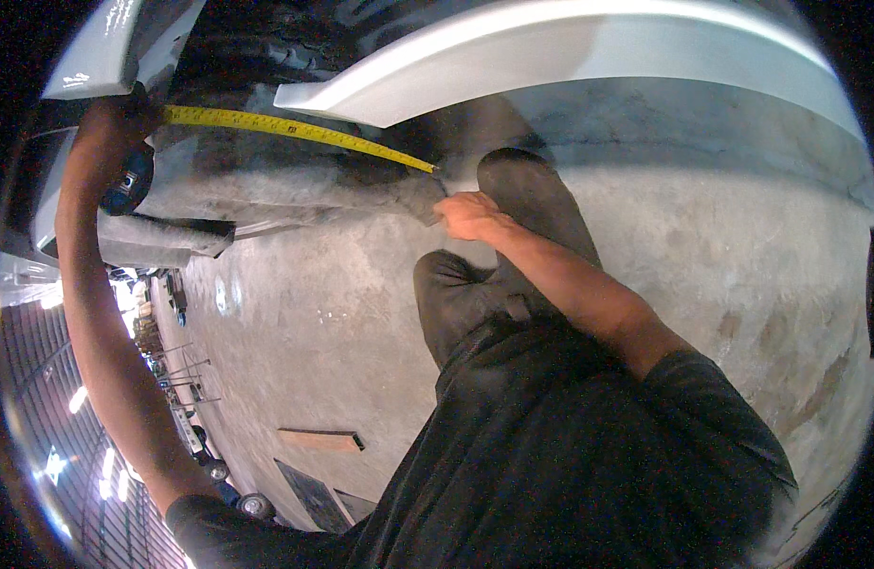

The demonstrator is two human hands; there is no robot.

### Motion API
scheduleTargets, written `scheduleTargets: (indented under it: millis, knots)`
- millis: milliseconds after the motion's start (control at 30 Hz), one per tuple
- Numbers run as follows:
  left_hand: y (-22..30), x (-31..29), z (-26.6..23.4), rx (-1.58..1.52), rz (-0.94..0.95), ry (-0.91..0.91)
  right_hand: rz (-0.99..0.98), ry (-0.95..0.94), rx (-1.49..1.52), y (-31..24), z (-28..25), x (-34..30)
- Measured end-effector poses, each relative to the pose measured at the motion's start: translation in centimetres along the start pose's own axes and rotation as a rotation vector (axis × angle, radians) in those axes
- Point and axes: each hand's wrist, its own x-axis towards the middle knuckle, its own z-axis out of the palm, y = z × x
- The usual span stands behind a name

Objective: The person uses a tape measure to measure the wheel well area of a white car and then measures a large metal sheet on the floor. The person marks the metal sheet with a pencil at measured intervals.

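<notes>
A yellow tape measure (pixel 295 129) stretches from upper left to the middle, its loose end stopping just above my right hand. My left hand (pixel 124 119) is in shadow beneath a silver panel corner (pixel 96 57), closed around the tape where it starts. Beside the wrist, the round dark case (pixel 129 182) shows. The fingers of my right hand (pixel 470 216) are pinched together near my knee, pointing toward the tape's end. A thin dark sliver shows by those fingertips, too small to name.
A long curved silver body panel (pixel 589 47) spans the top, with a dark tyre (pixel 295 52) behind the tape. On the concrete floor (pixel 323 313) lie a wooden plank (pixel 318 438) and a dark flat panel (pixel 312 493). Metal stands (pixel 186 370) are farther left.
</notes>
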Motion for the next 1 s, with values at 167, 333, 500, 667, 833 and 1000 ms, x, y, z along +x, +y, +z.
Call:
scheduleTargets:
  millis: [167,333,500,667,833,1000]
  knots:
    - [0.7,-0.2,-0.6,-0.019,-0.025,-0.03,-0.027,0.003,-0.015,0.2,-0.1,-0.1]
    - [2.7,0.4,-0.2,-0.076,-0.06,0.0,0.02,0.042,-0.012,1.2,0.0,-0.3]
    - [2.4,-1.3,-1.0,0.056,0.036,0.051,-0.005,0.024,-0.062,0.8,0.4,0.4]
    - [3.1,-0.4,-1.4,-0.103,-0.131,0.061,-0.058,0.067,-0.079,1.6,1.2,1.4]
    - [3.1,-1.4,-2.0,-0.053,-0.099,0.051,-0.083,0.095,-0.043,1.4,1.2,1.4]
    - [4.4,-1.4,-2.1,-0.074,-0.052,0.09,-0.051,0.091,-0.058,1.7,1.0,1.0]
